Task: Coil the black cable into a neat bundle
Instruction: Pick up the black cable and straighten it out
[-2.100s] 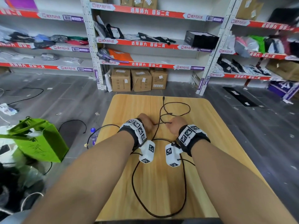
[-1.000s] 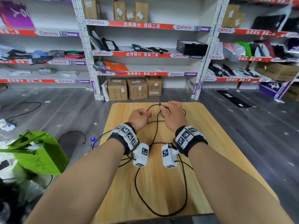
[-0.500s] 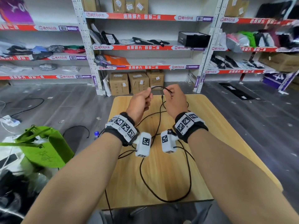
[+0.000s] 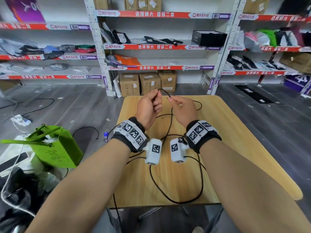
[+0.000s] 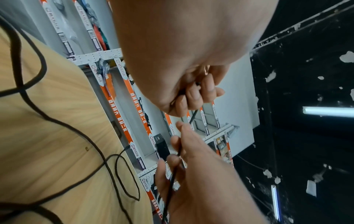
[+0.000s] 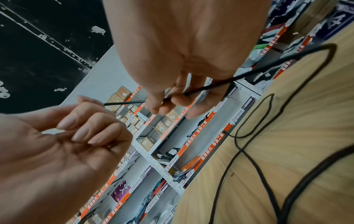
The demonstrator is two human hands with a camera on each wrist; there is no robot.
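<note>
The thin black cable (image 4: 165,92) arcs between my two raised hands above the far part of the wooden table (image 4: 227,140). My left hand (image 4: 157,96) grips the cable in curled fingers (image 5: 191,97). Just to its right, my right hand (image 4: 171,98) pinches the cable between thumb and fingertips (image 6: 168,104). A short taut stretch of cable (image 6: 124,103) spans the gap between the hands. The rest of the cable (image 5: 84,135) hangs down and lies in loose loops on the table, with one large loop near the front edge. One strand drops over the left side.
A green bag (image 4: 55,148) and clutter stand on the floor to the left, with a small bottle (image 4: 106,137) by the table. Shelving racks (image 4: 159,47) with packages and cardboard boxes (image 4: 148,83) line the back wall. Other cables lie on the grey floor.
Both hands have risen from the tabletop and moved away from me, lifting a section of cable into the air. The loops on the table have shifted a little.
</note>
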